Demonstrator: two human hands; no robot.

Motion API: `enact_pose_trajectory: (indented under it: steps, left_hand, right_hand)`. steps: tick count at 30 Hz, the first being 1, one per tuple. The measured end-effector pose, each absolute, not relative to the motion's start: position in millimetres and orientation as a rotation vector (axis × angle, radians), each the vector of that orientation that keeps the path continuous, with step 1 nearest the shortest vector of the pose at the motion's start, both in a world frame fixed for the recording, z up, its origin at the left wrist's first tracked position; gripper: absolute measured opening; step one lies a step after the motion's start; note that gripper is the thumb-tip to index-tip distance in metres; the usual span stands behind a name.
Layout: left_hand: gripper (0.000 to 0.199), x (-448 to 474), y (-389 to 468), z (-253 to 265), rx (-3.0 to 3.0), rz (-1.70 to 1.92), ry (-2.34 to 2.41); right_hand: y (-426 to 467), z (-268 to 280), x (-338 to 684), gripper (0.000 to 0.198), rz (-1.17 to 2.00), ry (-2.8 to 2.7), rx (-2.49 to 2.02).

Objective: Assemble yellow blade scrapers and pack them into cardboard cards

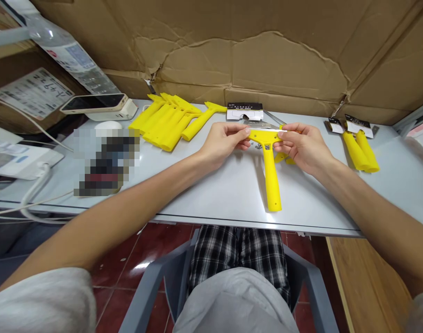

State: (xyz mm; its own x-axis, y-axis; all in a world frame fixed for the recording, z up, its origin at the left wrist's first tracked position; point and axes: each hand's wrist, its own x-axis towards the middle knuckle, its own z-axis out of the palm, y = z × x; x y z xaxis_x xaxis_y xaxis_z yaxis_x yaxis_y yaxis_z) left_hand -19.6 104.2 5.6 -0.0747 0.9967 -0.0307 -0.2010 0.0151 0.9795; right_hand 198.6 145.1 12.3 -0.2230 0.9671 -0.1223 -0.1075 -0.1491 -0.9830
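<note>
A yellow scraper (273,178) is held head-up over the desk, its handle pointing back toward me. My left hand (228,138) pinches the left corner of its wide head, closed between thumb and fingers. At the opposite corner, my right hand (303,147) is closed in a pinch too. A thin metal strip, apparently a blade (262,125), shows along the head's top edge. Behind it lie more flat metal pieces, partly covered by the head and hands. Small dark screws (256,145) sit under the head, and other yellow parts (283,158) are half hidden beside my right fingers.
Several yellow scraper handles (168,121) lie at the left back. Black-and-white card packaging (245,112) rests behind my hands. Two yellow scrapers (360,150) with card sleeves lie right. A phone (95,102), cables and a plastic bottle (72,55) crowd the left; cardboard (253,60) walls the back.
</note>
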Motion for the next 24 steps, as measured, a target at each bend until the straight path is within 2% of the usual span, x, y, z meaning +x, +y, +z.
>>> enact_pose_trajectory:
  steps: [6,14,24]
  left_hand:
    - [0.023,-20.6,107.7,7.8,0.894,1.170,1.186]
    - [0.024,-17.0,102.9,13.2,0.937,1.231,1.215]
    - [0.022,-20.5,105.4,8.8,0.977,1.191,1.192]
  right_hand:
    - [145.2,12.6,199.4,0.041,1.519,-1.205,-1.094]
    - [144.6,9.3,196.0,0.039,1.601,-1.186,-1.106]
    - [140.3,16.1,196.0,0.048,1.544,-1.221,-1.095]
